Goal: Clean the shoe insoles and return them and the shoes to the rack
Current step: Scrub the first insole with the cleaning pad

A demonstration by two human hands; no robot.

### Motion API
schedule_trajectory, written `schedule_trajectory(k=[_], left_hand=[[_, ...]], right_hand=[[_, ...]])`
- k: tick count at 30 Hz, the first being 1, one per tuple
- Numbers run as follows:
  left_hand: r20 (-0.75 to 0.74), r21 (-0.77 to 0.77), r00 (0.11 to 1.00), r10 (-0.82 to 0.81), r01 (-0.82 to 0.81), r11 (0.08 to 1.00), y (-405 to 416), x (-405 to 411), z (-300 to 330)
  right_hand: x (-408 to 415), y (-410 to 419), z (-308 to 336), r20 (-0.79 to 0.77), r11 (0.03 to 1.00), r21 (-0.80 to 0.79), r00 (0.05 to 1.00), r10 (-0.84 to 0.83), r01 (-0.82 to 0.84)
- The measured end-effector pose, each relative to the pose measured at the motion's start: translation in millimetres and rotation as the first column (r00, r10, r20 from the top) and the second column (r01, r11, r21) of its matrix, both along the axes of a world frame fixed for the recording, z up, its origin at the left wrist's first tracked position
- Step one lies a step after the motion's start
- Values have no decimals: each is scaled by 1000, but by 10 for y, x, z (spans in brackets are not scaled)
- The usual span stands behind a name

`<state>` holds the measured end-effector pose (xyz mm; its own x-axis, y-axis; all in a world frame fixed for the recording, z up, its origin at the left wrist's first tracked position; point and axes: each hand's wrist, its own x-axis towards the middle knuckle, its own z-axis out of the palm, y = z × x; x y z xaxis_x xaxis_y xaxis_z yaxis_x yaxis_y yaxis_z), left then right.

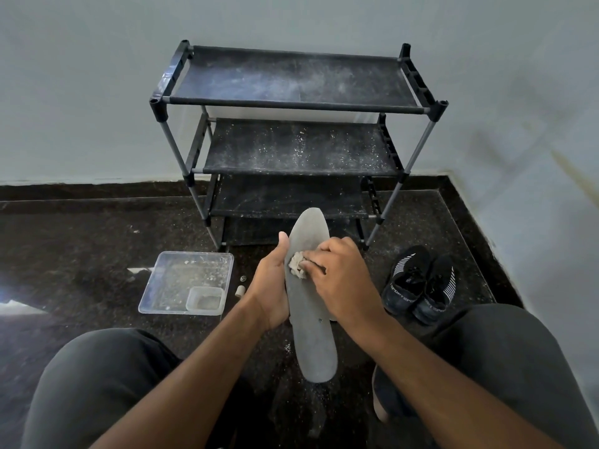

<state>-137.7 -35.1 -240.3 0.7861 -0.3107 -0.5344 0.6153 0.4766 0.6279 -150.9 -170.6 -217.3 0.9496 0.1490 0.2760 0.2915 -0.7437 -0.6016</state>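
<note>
Left hand [270, 286] gripping grey insole [309, 306], right hand [337, 280] pressing wad [296, 265] on it; shoes [418, 283] reading "SPORT"; clear tray [168, 286] holding small tub [205, 298].

The only lettering that can be read is on the pair of black shoes [418, 285], at about four o'clock from the middle of the view. White capitals run along the heel side of each shoe: "SPORT SPORT" on the left one (its last letters fade out), and a partial "T SPORT" on the right one. Nothing else carries legible text.
</note>
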Motion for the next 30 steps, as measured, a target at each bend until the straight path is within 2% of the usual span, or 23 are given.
schedule_trajectory(k=[6,11,14,16,18,20,25,27,30], left_hand=[[4,9,1000,15,-15,1000,13,22,9],[36,-1,998,-47,47,999,-58,-26,71],[22,-18,999,-46,46,999,-28,1,70],[4,-36,1000,-27,27,999,10,30,55],[1,-44,1000,-2,2,999,36,44,43],[16,-22,1000,1,-1,1000,20,27,63],[69,29,993,-98,96,995,-132,-88,104],[77,32,990,-117,115,993,-149,-96,129],[66,17,994,-91,90,996,-82,-50,135]], right_hand=[[-17,49,3,46,982,-170,995,87,-78],[71,-18,18,121,999,-40,993,5,0],[49,6,12,94,991,-60,987,127,-122],[27,-11,25,11,958,-115,964,265,-262],[31,-49,67,-55,938,-111,944,325,-329],[73,-100,113,-9,960,-100,965,263,-262],[225,-248,193,102,997,-45,993,-66,71],[222,-258,177,115,994,-81,992,-57,67],[119,-153,107,91,978,-192,990,105,-86]])
